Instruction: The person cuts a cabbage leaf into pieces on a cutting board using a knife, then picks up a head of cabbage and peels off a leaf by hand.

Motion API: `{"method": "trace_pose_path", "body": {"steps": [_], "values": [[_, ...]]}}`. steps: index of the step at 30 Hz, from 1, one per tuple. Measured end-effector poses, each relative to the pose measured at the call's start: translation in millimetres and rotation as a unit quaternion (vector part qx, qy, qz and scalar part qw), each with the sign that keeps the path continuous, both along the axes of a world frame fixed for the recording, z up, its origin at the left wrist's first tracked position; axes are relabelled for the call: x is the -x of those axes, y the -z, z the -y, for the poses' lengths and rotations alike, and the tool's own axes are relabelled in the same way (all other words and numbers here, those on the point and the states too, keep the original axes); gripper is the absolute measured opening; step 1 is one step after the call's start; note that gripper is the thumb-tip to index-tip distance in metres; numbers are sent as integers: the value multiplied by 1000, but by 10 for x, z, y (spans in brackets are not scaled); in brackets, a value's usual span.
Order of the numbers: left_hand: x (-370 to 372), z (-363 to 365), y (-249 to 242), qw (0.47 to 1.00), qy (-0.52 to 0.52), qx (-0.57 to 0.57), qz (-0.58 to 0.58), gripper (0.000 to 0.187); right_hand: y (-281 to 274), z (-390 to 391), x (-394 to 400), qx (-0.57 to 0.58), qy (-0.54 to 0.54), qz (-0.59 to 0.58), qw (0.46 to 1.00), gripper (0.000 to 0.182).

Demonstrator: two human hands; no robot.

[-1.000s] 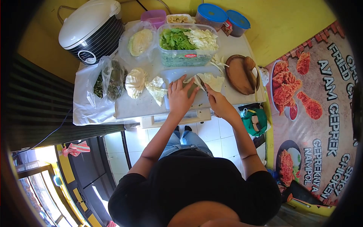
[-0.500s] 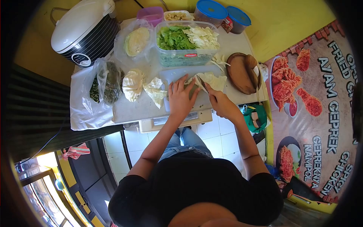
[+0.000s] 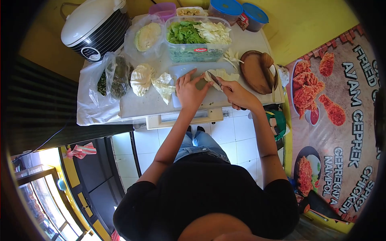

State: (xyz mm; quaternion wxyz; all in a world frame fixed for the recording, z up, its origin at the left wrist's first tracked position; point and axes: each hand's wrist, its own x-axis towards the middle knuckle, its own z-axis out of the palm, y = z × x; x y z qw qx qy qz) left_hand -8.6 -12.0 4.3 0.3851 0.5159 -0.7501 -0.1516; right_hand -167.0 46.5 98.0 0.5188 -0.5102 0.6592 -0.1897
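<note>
- Cabbage [image 3: 225, 76] lies on the board [image 3: 179, 72], a pale wad of leaves at the table's near-right part, its long axis running roughly nine to three o'clock.
- Knife [image 3: 214, 78] slants across the wad's left end, tip toward ten o'clock, handle toward four o'clock, blade touching the leaves.
- Right hand [image 3: 237, 94] sits at five o'clock from the cabbage, fingers curled tight around the knife handle; it is the nearer hand to the leaves' bulk.
- Left hand [image 3: 189, 90] lies at eight o'clock from the cabbage, flat on the board, fingers spread narrowly and pointing toward one o'clock, tips just beside the blade; whether they press on a leaf I cannot tell.
- Tub [image 3: 197, 54] of greens and cut cabbage stands at twelve o'clock from the board, near it.
- Two more cabbage pieces [image 3: 152, 82] rest at nine o'clock, beyond the left hand.
- Wooden plate [image 3: 257, 72] sits at three o'clock, just beside the leaves.
- Rice cooker [image 3: 96, 28] stands well apart at ten o'clock.
</note>
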Motion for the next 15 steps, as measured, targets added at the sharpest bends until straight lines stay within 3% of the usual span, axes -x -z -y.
{"method": "trace_pose_path", "body": {"steps": [15], "values": [[19, 14, 46, 1000, -12, -3, 17, 40, -241, -41, 264, -52, -83, -47, 994, 46]]}}
